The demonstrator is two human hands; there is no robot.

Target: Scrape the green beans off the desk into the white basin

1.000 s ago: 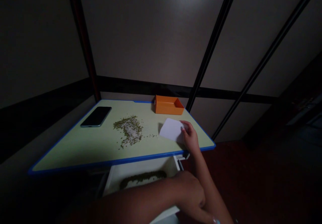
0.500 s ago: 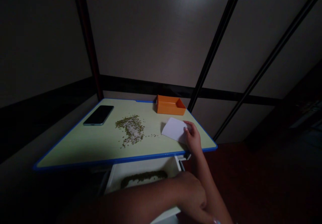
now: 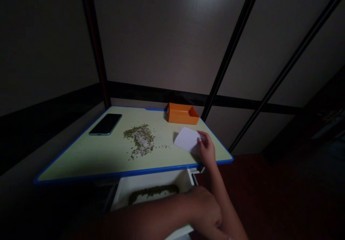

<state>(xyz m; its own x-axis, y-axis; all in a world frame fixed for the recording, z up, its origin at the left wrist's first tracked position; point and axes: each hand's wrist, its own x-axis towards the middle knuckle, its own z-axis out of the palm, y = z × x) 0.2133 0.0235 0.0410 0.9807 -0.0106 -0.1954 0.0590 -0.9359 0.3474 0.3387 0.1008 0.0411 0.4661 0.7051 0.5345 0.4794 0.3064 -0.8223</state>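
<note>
My right hand (image 3: 207,148) pinches a white sheet of paper or thin card (image 3: 188,140) by its right edge, thumb on top. The sheet sits low over the right part of the table, slightly tilted. To its left lies a spread heap of small green grains, like mung beans (image 3: 141,139), with a whitish patch among them. My left arm (image 3: 151,214) crosses the bottom of the view over an open white drawer (image 3: 161,177); my left hand (image 3: 206,205) is bent down against my right forearm, its fingers hidden. More green grains (image 3: 153,191) line the drawer.
The pale green table (image 3: 86,161) has a raised blue edge. An orange open box (image 3: 182,117) stands at its back right, and a dark-screened phone (image 3: 106,124) lies at the left. A panelled wall or cabinet (image 3: 161,38) rises directly behind.
The sheet and my right hand have barely shifted. The grains, box and phone stay as they were; the view has moved very slightly.
</note>
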